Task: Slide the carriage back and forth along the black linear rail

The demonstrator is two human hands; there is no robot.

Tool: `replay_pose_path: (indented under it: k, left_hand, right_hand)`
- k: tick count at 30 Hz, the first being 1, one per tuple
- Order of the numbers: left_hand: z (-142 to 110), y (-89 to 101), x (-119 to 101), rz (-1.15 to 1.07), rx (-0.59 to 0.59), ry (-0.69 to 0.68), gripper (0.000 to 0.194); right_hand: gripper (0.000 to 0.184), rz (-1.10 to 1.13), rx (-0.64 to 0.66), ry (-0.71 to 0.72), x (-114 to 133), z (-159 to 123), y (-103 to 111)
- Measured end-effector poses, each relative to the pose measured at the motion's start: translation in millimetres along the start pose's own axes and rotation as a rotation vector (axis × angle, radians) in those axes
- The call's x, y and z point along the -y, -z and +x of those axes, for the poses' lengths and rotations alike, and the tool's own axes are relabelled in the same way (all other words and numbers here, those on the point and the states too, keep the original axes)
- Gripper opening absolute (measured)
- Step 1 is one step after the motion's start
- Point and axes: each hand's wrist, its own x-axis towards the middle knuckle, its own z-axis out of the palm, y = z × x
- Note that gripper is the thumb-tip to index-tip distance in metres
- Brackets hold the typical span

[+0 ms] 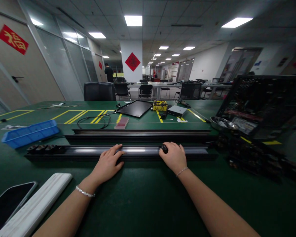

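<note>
A long black rail with a shiny inner channel [138, 151] lies crosswise before me on the green table. My left hand [110, 161] rests on the rail left of its middle, fingers spread over the channel. Farther right, my right hand [174, 156] has its fingers closed on a small black part [165, 149] at the channel; the part's far side is hidden. Several dark blocks [43, 149] sit in a row at the rail's left end. Just behind runs a second black rail [140, 134], which neither hand touches.
A blue bin [31, 133] stands left. A phone [11, 204] and a white bar [39, 200] lie front left. Several dark parts [259, 161] are heaped right, near a black frame [266, 102] and metal bowl [222, 123]. A flat black panel [135, 108] lies behind.
</note>
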Motion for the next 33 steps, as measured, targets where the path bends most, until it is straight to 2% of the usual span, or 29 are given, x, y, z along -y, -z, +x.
replay_pose_path:
  k: [12,22,33]
  left_hand:
    - [0.1,3.4,-2.0,-0.009,0.01,0.007,0.034]
    - [0.2,-1.4,0.1,0.007,0.0,0.006,0.036]
    - [0.0,1.5,-2.6,0.004,0.003,0.017,0.034]
  right_hand:
    - [0.035,-0.011,-0.025,-0.047,0.7,-1.8,-0.2]
    - [0.042,-0.048,-0.065,-0.081,0.2,-0.2,-1.8]
    - [0.042,-0.057,-0.03,-0.117,3.4,1.0,1.2]
